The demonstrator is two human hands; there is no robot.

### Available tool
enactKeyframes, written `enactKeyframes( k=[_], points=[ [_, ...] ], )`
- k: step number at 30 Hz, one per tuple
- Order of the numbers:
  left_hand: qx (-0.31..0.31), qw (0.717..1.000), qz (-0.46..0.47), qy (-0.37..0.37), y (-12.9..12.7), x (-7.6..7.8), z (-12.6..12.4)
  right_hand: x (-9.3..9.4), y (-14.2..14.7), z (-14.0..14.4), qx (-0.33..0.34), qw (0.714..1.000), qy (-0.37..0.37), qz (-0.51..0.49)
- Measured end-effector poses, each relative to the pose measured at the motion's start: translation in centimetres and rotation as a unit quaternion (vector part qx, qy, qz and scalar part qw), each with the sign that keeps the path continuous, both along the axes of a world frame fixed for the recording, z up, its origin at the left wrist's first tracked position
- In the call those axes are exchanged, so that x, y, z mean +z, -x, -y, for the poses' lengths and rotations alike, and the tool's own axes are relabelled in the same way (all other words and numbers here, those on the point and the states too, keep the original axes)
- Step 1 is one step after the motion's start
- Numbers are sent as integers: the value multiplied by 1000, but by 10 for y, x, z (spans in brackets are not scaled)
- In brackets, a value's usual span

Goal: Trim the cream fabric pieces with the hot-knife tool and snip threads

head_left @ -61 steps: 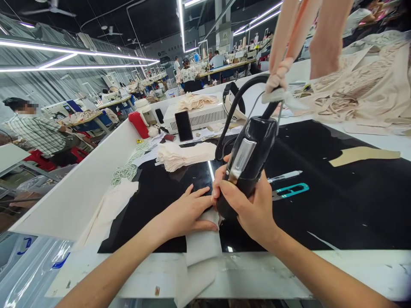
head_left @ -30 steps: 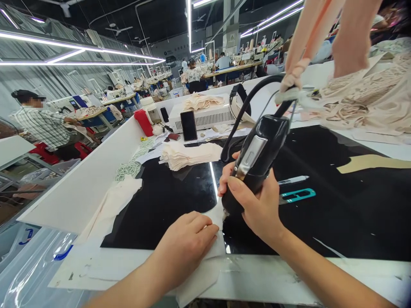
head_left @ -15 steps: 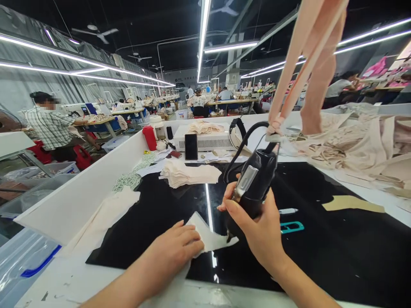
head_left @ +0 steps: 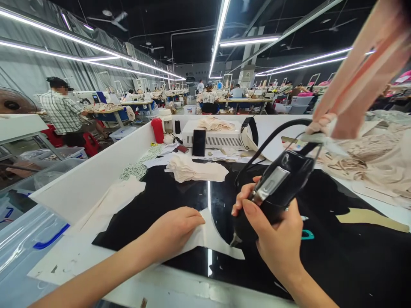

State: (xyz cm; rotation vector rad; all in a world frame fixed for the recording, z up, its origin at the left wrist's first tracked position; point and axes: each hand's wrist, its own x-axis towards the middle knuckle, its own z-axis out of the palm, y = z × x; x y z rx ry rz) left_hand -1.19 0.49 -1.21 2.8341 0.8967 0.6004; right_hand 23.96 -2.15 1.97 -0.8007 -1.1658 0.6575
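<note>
"While both your hands were over the black panel [head_left: 337, 265], what else took up room around it?"

"Beyond the panel's far right side you had a heap of pale fabric [head_left: 382, 149], and past its far edge sat a white vented box [head_left: 221, 142]."

"And your tool?"

"You had the black handheld tool [head_left: 293, 175] tilted above the middle of the panel, your right hand [head_left: 278, 239] clamped round its body. Its tip pointed down at the panel."

"Which cloth was under your other hand?"

"Toward the panel's far edge lay a stack of cream pieces [head_left: 195, 170]. Your white fabric piece [head_left: 210, 233] lay on the panel, near its front edge. Your left hand [head_left: 180, 229] rested on that piece with its fingers together; whether they pinched it, I couldn't tell. The tool's tip was right by its curved edge, perhaps touching."

"Anything smaller?"

"You had a tan strip [head_left: 374, 219] on the panel's right part, a dark phone [head_left: 199, 143] upright just beyond its far edge, and a teal-handled item [head_left: 312, 234] on its surface, mostly hidden by your right hand."
</note>
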Motion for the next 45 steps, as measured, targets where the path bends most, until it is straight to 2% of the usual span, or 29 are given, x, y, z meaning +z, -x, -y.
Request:
enactKeyframes(
  k=[4,7,16,20,25,34,39,42,45],
  points=[
    [39,999,-12,28,0,3,-3,1,2,2,30,998,-20,-58],
    [44,999,-12,28,-4,1,-4,2,2,6,32,996,-14,-83],
    [-14,999,-41,5,-32,-15,-16,7,-1,19,73,994,-19,-75],
    [-27,998,-59,4,-28,-20,-17,8,-9,26,78,994,3,-74],
    [-43,999,-23,-23,-21,-23,-11,8,-16,35,68,994,33,-77],
    [-103,992,-25,-70,-20,-24,-13,-4,-33,32,94,994,17,-55],
    [-94,994,-20,-52,-19,-22,-10,-16,-46,27,70,995,17,-69],
    [-85,995,-15,-40,-19,-22,-7,-25,-61,18,86,995,6,-54],
    [-76,997,-9,-33,-20,-24,-5,-22,-64,11,94,995,-3,-31]
  ],
)
